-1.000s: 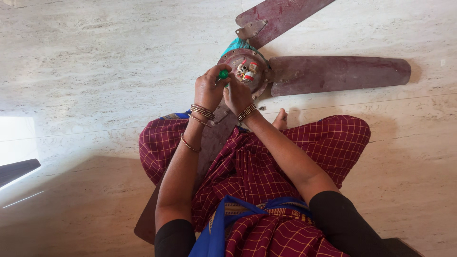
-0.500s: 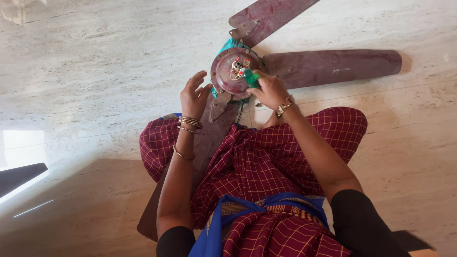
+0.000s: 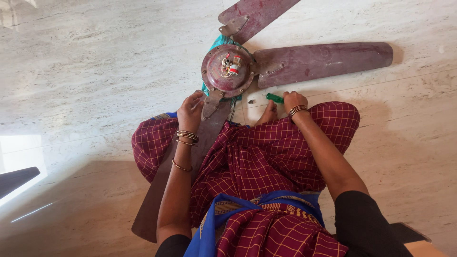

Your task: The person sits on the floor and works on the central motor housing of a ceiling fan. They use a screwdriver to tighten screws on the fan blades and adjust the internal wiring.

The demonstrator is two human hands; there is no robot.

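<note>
My left hand (image 3: 190,110) lay curled on the near fan blade (image 3: 190,157); my right hand (image 3: 293,100) pinched the green screwdriver (image 3: 274,98) on the floor (image 3: 95,71). The motor hub (image 3: 227,70) sat just beyond, between both hands; bare floor lay open leftward.

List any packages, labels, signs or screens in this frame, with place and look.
None in view: only a maroon ceiling fan on the pale stone floor, the left hand on a blade, the right hand at a green tool.
</note>
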